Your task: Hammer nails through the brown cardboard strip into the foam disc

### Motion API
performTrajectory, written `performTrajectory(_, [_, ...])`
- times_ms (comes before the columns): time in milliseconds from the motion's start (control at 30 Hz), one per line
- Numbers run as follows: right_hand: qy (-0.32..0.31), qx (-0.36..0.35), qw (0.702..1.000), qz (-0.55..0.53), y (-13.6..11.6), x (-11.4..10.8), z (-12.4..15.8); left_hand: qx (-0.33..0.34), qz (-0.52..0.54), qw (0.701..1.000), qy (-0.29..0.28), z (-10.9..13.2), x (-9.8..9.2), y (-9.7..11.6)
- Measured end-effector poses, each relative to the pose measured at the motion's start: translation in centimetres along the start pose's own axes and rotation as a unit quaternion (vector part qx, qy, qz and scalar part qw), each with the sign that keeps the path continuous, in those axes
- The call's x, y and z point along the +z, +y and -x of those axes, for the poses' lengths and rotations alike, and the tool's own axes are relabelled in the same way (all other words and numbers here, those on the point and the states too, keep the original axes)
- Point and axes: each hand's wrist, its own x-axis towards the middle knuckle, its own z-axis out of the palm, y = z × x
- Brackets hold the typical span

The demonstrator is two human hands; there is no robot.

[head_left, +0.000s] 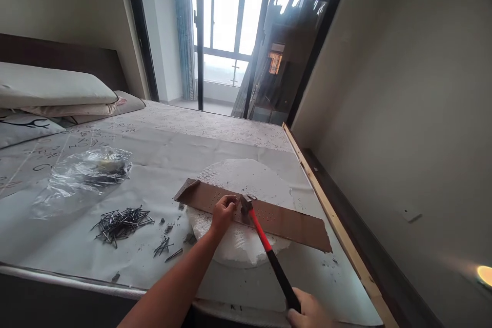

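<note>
Brown strip [292, 223]: lies flat across a white foam disc [246, 171], toward the near right corner of the bed [165, 154]. Its surface is peppered with small dots; holes or nail heads, can't tell which. Hammer [265, 241], red and black handle, slants up from the bed's near edge, with its head on or just over the middle of the strip. Loose nails [121, 223] are heaped by the near edge, well left of the disc, with a crumpled plastic bag [86, 171] beyond them.

Right hand [309, 310]: grip wrapped fully closed round the butt end of the handle. Left hand [223, 212]: grip pinched almost closed, fingertips down on the strip just beside the hammer head. Whatever they pinch is too small to make out.

Judgement: nailing work, with the head very near the fingers. Short light taps first, face square to the strip, and fingers clear before any harder blow. The foam likely gives, so the strip may bounce; pressing it flat should help.
</note>
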Motion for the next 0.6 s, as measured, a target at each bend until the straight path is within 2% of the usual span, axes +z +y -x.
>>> performTrajectory(67, [0.005, -0.009, 1.000, -0.010, -0.1, 0.2, -0.2, -0.029, 0.080, 0.996, 0.007, -0.2, 0.0, 0.5])
performTrajectory(133, [0.021, -0.022, 0.999, -0.036, -0.2, 0.4, -0.1, -0.028, 0.128, 0.991, 0.017, -0.3, -0.1, 1.4])
performTrajectory(233, [0.022, -0.022, 0.994, -0.107, -0.4, 0.6, 0.2, 0.016, 0.107, 0.993, 0.044, 0.2, -2.0, 3.1])
performTrajectory(300, [-0.017, 0.001, 0.984, -0.175, -0.3, 0.9, 0.3, 0.044, 0.040, 0.996, 0.066, 1.0, -4.8, 3.7])
performTrajectory(400, [-0.066, 0.024, 0.959, -0.273, 0.3, 1.2, 0.3, 0.042, -0.131, 0.986, 0.092, 3.1, -11.2, 2.8])
performTrajectory(433, [-0.070, 0.025, 0.952, -0.297, 0.4, 1.3, 0.2, 0.031, -0.205, 0.973, 0.100, 3.9, -13.5, 2.2])
performTrajectory(500, [-0.082, 0.033, 0.937, -0.339, 0.6, 1.4, 0.1, -0.006, -0.345, 0.936, 0.074, 5.3, -17.7, 0.8])
performTrajectory(567, [-0.095, 0.038, 0.921, -0.376, 0.6, 1.4, 0.1, -0.041, -0.456, 0.889, 0.017, 6.5, -20.8, -0.5])
performTrajectory(600, [-0.099, 0.040, 0.914, -0.392, 0.6, 1.4, 0.0, -0.058, -0.496, 0.866, -0.011, 6.8, -21.7, -1.0])
